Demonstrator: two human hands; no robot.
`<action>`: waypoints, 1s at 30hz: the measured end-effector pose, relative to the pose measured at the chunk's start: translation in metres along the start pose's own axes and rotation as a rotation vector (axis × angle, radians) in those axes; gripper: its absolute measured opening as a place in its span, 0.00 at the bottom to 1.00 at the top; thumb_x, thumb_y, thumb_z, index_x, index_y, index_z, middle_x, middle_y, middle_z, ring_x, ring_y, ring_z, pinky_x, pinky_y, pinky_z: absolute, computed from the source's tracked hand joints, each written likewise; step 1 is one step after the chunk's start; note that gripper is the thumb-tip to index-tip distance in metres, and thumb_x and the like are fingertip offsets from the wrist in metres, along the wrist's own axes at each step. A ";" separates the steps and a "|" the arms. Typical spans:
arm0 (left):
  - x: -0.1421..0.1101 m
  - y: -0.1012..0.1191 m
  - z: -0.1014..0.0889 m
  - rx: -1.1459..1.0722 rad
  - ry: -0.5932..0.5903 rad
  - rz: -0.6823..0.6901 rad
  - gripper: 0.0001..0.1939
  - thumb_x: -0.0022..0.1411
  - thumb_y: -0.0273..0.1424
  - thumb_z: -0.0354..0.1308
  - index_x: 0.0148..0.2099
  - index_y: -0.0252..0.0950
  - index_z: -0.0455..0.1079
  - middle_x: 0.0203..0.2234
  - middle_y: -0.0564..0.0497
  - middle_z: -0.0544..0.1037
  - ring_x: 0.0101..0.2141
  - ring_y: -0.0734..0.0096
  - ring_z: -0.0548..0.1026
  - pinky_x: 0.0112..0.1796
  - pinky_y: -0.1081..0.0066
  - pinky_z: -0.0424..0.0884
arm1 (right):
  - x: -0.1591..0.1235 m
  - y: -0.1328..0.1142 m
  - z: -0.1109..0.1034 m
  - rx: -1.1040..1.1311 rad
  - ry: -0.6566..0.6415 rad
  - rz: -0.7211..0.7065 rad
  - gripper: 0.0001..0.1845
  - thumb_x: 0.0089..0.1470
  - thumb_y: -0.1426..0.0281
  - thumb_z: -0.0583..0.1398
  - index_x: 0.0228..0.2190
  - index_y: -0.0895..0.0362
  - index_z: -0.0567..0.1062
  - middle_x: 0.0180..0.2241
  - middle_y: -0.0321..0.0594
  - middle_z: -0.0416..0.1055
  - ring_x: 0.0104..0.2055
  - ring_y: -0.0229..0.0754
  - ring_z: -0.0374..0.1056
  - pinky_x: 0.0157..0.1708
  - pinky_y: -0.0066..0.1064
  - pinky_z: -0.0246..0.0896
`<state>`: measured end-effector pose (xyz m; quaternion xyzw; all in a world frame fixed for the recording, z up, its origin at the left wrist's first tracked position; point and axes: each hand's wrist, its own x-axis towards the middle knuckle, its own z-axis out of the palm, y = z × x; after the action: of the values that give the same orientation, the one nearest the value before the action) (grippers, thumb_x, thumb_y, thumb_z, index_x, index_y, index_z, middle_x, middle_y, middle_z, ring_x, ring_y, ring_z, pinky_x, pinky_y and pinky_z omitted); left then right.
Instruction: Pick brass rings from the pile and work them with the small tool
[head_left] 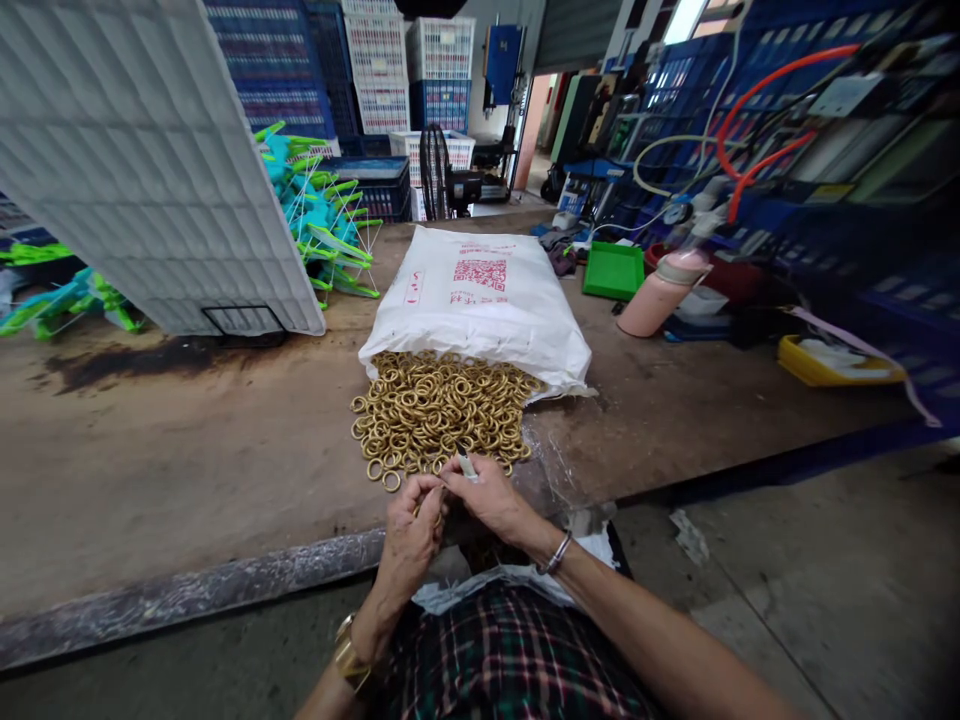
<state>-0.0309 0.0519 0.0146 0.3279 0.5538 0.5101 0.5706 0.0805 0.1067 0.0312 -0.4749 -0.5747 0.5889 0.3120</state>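
Note:
A pile of gold metal rings [439, 415] spills from the open mouth of a white sack [480, 300] lying on the brown worktable [187, 470]. My left hand [411, 535] is closed at the table's near edge, pinching a gold ring between its fingers. My right hand [491, 495] sits just beside it, fingers closed on a small white and grey piece whose tip points toward the pile. Both hands nearly touch each other just below the ring pile. A bracelet is on my right wrist and a gold watch on my left.
A large white grid panel [142, 150] leans at the left. Teal and green plastic hangers [322, 215] lie behind it. A green tray [613, 270], a pink bottle [660, 295] and a yellow tray [832, 362] sit at the right. Stacked crates [405, 70] and a fan stand behind.

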 end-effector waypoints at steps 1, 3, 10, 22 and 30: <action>0.000 0.000 0.000 -0.006 -0.007 -0.019 0.15 0.53 0.44 0.55 0.32 0.37 0.62 0.15 0.62 0.62 0.12 0.83 0.54 0.13 0.80 0.51 | 0.001 0.000 0.000 -0.012 0.004 -0.003 0.09 0.44 0.65 0.56 0.21 0.58 0.69 0.20 0.30 0.62 0.23 0.32 0.55 0.23 0.23 0.50; 0.000 0.000 0.000 -0.016 -0.018 -0.027 0.16 0.53 0.45 0.55 0.32 0.37 0.61 0.15 0.62 0.62 0.12 0.83 0.55 0.13 0.81 0.52 | 0.001 -0.001 0.000 -0.039 0.004 -0.018 0.08 0.44 0.66 0.55 0.21 0.58 0.69 0.19 0.30 0.62 0.23 0.32 0.55 0.24 0.23 0.50; -0.001 -0.002 -0.002 -0.207 -0.082 -0.068 0.16 0.52 0.43 0.58 0.30 0.36 0.60 0.17 0.61 0.63 0.13 0.85 0.56 0.13 0.82 0.51 | 0.003 0.001 -0.001 -0.121 -0.023 -0.081 0.10 0.47 0.67 0.53 0.20 0.58 0.68 0.17 0.29 0.60 0.21 0.32 0.54 0.23 0.23 0.50; -0.003 0.005 -0.001 -0.388 -0.068 -0.109 0.18 0.49 0.42 0.62 0.31 0.36 0.59 0.18 0.60 0.64 0.14 0.86 0.57 0.14 0.82 0.50 | -0.008 0.026 -0.004 -0.893 -0.094 -0.285 0.12 0.48 0.79 0.51 0.34 0.56 0.69 0.29 0.38 0.70 0.32 0.38 0.64 0.31 0.26 0.49; -0.003 0.001 -0.002 -0.311 -0.028 -0.078 0.18 0.49 0.43 0.60 0.29 0.37 0.58 0.17 0.61 0.64 0.13 0.86 0.57 0.13 0.82 0.51 | -0.008 0.026 -0.001 -0.998 -0.079 -0.309 0.11 0.49 0.78 0.51 0.35 0.57 0.67 0.32 0.40 0.71 0.34 0.39 0.65 0.32 0.26 0.49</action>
<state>-0.0326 0.0487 0.0166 0.2208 0.4725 0.5624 0.6416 0.0893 0.0957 0.0075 -0.4529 -0.8601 0.2077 0.1091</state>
